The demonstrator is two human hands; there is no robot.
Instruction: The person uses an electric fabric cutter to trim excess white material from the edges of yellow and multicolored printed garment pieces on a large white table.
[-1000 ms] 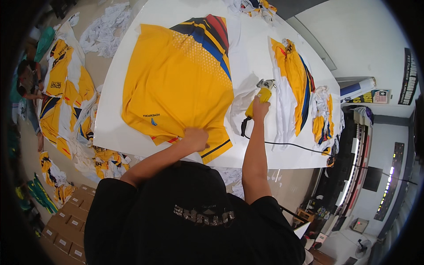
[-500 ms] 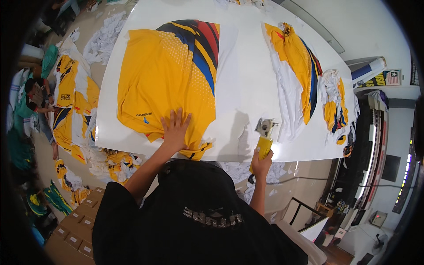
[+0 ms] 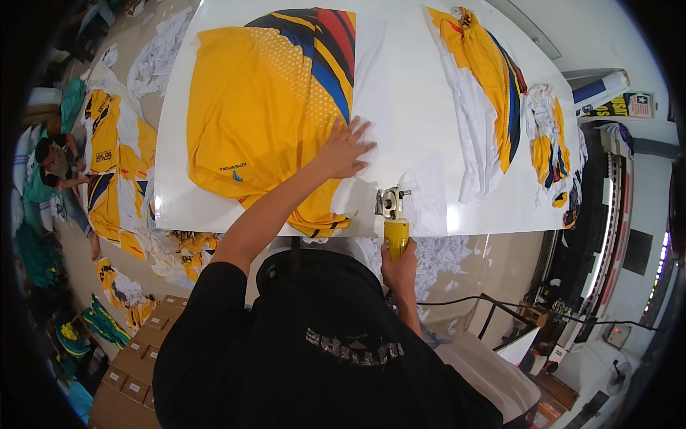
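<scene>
A yellow printed jersey panel (image 3: 250, 114) with blue, black and red stripes lies spread on the white table (image 3: 407, 79). My left hand (image 3: 347, 151) is open, fingers spread, over the panel's right edge and the white material beside it. Just right of the panel, my right hand (image 3: 399, 272) is wrapped round the yellow handle of an electric fabric cutter (image 3: 395, 232). Its metal head rests at or just above the table's near edge; contact cannot be made out. A pale scrap of fabric (image 3: 423, 200) lies to the right of the head.
More yellow and white fabric (image 3: 479, 79) is bunched on the table's right, beside a smaller crumpled piece (image 3: 549, 150). A black cord (image 3: 500, 304) runs off right. White scraps (image 3: 439, 261) litter the floor. At left, another person (image 3: 61, 161) handles printed fabric; cardboard boxes (image 3: 136, 368) stand lower left.
My left hand has slid right and away from me, from the panel's lower part to its right edge. My right hand has brought the cutter left, closer to the panel.
</scene>
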